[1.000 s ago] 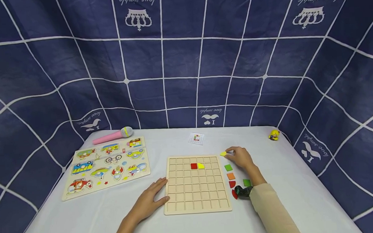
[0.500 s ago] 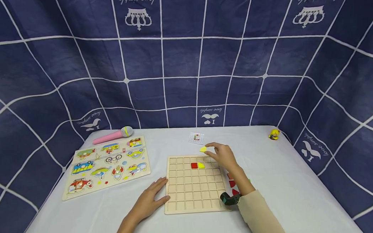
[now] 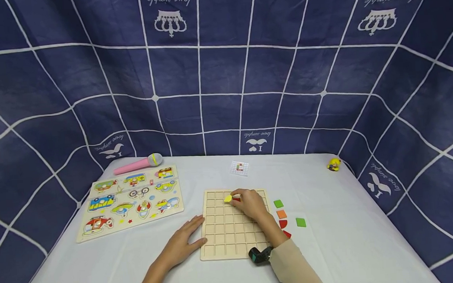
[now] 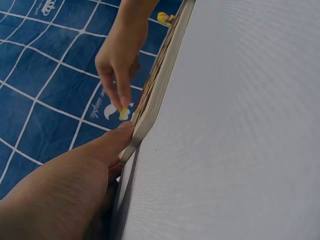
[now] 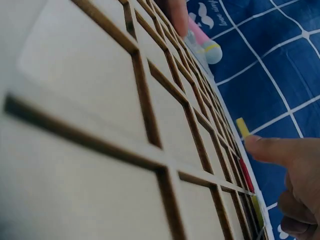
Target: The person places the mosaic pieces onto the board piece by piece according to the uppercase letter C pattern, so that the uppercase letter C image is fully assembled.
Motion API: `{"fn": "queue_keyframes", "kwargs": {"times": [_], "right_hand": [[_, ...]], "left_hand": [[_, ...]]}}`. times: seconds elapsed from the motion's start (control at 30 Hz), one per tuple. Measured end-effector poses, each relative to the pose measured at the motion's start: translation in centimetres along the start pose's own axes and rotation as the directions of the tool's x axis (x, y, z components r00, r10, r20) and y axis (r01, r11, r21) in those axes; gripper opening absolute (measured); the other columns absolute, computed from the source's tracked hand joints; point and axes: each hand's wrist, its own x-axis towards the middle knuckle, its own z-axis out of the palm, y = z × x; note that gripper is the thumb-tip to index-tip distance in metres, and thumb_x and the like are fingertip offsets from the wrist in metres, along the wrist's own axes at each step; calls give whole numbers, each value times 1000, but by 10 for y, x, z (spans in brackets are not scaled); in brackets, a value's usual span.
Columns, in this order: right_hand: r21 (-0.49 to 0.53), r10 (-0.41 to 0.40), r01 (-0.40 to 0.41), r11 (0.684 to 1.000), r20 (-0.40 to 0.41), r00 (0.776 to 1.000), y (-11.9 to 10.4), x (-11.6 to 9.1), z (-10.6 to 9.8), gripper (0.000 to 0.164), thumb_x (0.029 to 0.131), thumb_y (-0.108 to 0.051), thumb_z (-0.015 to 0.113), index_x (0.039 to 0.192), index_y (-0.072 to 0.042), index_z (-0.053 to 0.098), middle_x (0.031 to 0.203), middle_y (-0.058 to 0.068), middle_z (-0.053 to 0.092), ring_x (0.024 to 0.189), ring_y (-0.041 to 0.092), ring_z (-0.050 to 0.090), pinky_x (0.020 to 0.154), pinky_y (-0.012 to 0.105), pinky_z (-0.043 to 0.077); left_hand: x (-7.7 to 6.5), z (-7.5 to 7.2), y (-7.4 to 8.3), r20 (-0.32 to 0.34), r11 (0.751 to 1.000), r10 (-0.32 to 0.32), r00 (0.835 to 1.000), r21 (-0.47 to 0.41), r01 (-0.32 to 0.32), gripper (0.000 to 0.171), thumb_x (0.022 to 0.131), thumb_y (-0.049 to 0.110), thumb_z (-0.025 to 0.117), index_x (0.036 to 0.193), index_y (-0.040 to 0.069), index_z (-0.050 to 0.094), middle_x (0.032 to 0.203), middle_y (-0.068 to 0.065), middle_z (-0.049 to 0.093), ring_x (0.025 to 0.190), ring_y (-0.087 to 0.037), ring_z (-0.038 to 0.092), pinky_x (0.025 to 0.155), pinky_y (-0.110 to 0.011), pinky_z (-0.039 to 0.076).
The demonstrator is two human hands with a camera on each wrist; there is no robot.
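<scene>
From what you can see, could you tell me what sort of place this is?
Probably a staged tabletop recording set: a white-covered table enclosed by a navy grid-patterned cloth backdrop, with a wooden grid puzzle board and a vehicle picture puzzle laid out.

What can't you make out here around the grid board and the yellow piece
- Head view: right hand covers the tiles already set in the grid board; only a red sliver shows.
- Yellow piece: too small to tell its shape.
- Small card: pattern too tiny to read.
- Right wrist view: near cells blurred.
- Left hand: palm hidden.
</scene>
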Motion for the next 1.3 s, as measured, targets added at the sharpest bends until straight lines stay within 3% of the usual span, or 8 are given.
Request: {"fn": "queue_keyframes", "kwargs": {"times": [0.3,0.73,0.93,1.3], "right_hand": [[-26,-20,20,999,29,999,4,-2,5,26,78,-32,74,99,-17,72,56,-11,48,53,7,39,47,22,36],[46,-1,0,999,39,999,6,-5,0,35,80,-32,72,110,-14,69,47,-10,36,44,6,27,40,22,27],[110,82,-83,991,16,997,16,-11,-20,30,84,-31,68,109,-13,69,42,-10,28,39,5,19,35,19,18],[95,176,-168,981,-93,980,57,-32,-69,29,81,-21,72,109,-13,69,48,-4,31,43,9,23,37,21,21]], "left_hand": [[0,0,0,3,1000,-8,1000,5,8,66,82,42,66,138,14,44,144,-2,37,134,-22,30,110,-44,21],[-1,2,-1,-3,1000,1,1000,9,-1,67,82,43,66,138,14,45,144,-2,38,133,-23,31,109,-46,23],[-1,0,-1,4,1000,-2,1000,13,2,66,82,43,65,138,14,44,144,-2,37,134,-23,30,109,-47,23],[0,0,1,3,1000,-5,1000,12,5,66,83,42,66,138,15,44,145,-1,37,134,-23,29,109,-46,23]]}}
